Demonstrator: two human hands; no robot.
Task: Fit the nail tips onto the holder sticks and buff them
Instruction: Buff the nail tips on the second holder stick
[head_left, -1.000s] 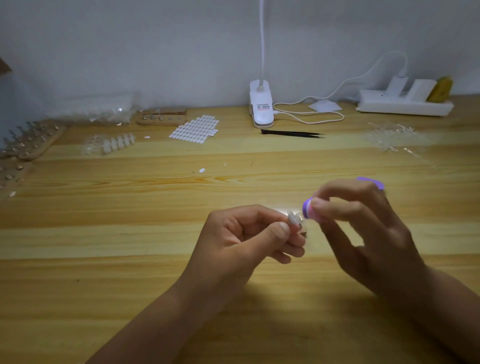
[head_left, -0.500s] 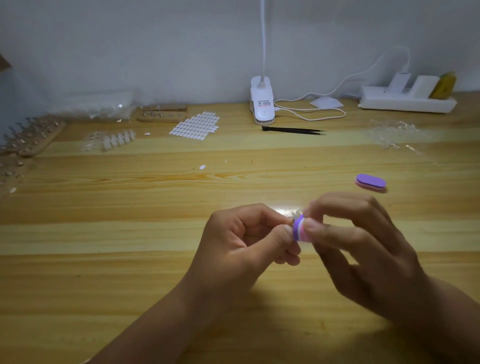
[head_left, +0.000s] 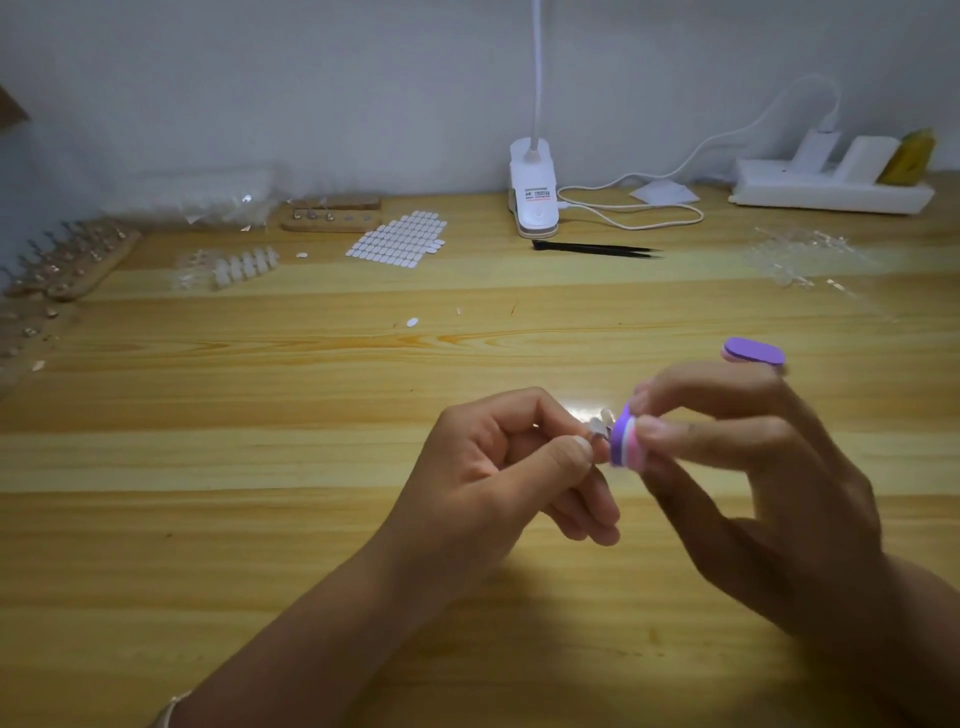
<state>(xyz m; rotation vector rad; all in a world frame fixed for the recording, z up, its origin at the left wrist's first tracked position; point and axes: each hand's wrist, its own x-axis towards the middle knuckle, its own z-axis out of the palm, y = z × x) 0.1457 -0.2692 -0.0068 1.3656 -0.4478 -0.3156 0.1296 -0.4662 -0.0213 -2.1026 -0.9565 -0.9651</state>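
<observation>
Far out at ten o'clock on the wooden surface, racks of holder sticks lie beside a row of loose nail tips. A sheet of white tabs sits toward eleven and black tweezers at twelve. Low in the middle, the left hand pinches a small clear nail tip between thumb and forefinger, its other fingers curled underneath. At the tip's three o'clock, set against it, a purple-and-pink buffer is clamped between the thumb and fingers of the right hand. A second purple buffer lies on the surface at that hand's twelve o'clock.
</observation>
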